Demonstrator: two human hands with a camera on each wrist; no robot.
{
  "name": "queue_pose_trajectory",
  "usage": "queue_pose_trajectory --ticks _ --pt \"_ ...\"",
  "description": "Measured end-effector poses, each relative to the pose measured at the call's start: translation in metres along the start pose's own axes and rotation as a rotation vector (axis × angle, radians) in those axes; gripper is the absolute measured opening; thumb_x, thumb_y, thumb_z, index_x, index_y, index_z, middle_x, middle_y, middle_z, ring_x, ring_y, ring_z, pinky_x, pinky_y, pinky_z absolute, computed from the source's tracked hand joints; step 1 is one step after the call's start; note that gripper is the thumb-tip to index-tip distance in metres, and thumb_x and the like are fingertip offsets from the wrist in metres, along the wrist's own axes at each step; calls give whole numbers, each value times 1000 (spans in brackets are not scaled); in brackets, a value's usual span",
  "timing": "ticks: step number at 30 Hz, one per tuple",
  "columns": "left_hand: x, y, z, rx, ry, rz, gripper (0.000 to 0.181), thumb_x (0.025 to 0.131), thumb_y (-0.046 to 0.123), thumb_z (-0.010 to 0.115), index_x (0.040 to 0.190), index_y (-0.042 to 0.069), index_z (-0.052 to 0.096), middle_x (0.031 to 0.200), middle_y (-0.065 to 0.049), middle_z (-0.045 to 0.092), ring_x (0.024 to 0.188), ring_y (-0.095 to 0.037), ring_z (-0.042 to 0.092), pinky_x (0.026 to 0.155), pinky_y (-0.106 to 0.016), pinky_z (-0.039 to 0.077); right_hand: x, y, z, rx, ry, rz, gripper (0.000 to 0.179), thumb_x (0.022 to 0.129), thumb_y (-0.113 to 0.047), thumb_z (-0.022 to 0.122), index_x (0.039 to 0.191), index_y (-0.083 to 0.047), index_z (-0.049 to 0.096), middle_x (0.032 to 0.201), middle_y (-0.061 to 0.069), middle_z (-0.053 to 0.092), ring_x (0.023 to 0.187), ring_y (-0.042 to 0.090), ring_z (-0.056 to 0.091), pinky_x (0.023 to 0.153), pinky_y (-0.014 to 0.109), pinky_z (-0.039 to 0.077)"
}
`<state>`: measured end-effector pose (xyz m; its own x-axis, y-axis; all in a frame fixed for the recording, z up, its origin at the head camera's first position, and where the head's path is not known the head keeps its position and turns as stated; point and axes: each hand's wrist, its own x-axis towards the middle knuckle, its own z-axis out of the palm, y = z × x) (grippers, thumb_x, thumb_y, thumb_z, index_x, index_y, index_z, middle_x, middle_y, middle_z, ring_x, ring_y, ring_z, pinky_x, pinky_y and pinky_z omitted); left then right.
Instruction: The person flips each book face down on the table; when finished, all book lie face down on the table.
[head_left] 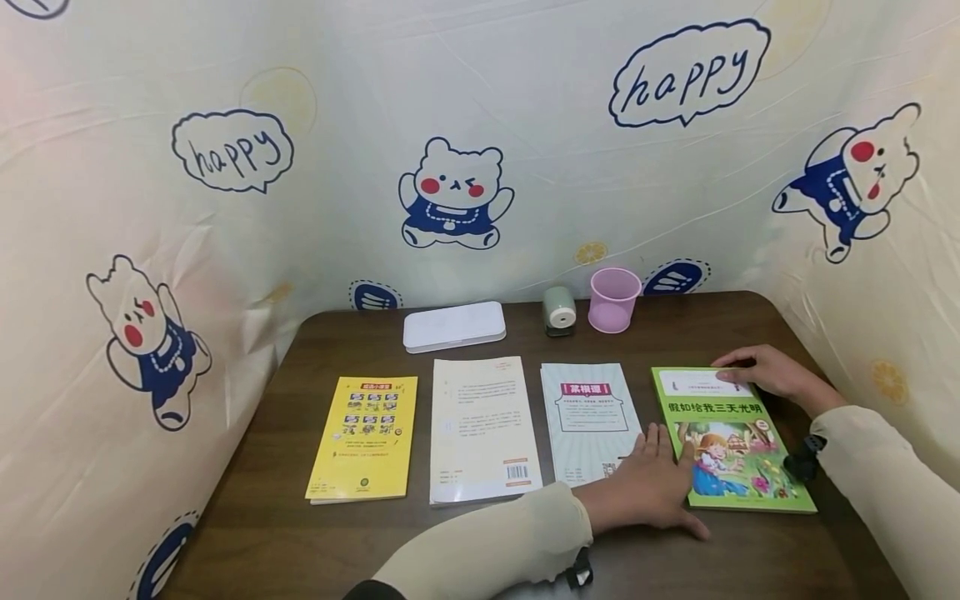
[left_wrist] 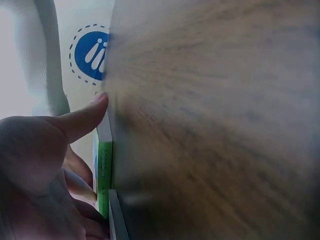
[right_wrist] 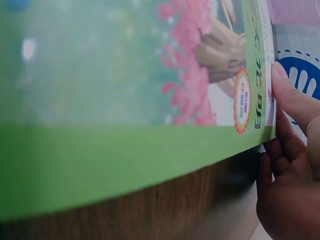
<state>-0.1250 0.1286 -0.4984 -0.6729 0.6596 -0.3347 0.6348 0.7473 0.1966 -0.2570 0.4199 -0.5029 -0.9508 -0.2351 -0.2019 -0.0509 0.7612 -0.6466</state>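
A green-bordered picture book (head_left: 731, 442) lies face up at the right of the row. My right hand (head_left: 768, 375) pinches its top right corner; in the right wrist view the thumb (right_wrist: 292, 97) is on the cover's edge and the fingers curl beside and below it. My left hand (head_left: 648, 483) rests at the book's left edge with its fingers fairly straight, partly over a light blue book (head_left: 588, 417). In the left wrist view, the left thumb stretches out near the green book's spine (left_wrist: 104, 170).
Further left lie a cream book (head_left: 483, 425) and a yellow book (head_left: 365, 437). Behind the row stand a white flat case (head_left: 454, 327), a small green pencil sharpener (head_left: 558, 310) and a pink cup (head_left: 614, 300). A printed curtain surrounds the dark wooden table (head_left: 262, 542).
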Motion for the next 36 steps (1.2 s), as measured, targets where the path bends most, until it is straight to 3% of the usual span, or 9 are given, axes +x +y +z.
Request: queue_pose_trajectory --ticks 10,17,27,36 --pt "6 9 3 87 18 -39 87 95 71 51 165 29 22 171 -8 19 158 -22 12 127 -31 18 0 -3 1 2 3 8 44 100 -33 69 124 4 71 115 20 71 93 23 61 76 32 49" --pt "9 11 3 106 39 -40 83 97 67 53 164 28 26 169 -9 24 157 -22 17 125 -31 22 -1 -3 2 21 9 15 42 101 -30 69 124 4 71 113 20 72 90 22 62 73 30 50" --pt "10 9 4 48 83 -31 83 95 67 58 162 26 33 168 -12 27 157 -23 19 125 -30 23 0 -4 2 21 10 14 43 102 -30 68 126 5 69 115 20 71 89 22 62 72 30 51" --pt "4 7 2 -68 141 -12 81 94 66 61 161 27 36 169 -13 25 157 -25 20 123 -27 26 -5 -7 1 9 11 35 44 103 -32 65 127 4 69 120 24 68 94 27 61 76 30 48"
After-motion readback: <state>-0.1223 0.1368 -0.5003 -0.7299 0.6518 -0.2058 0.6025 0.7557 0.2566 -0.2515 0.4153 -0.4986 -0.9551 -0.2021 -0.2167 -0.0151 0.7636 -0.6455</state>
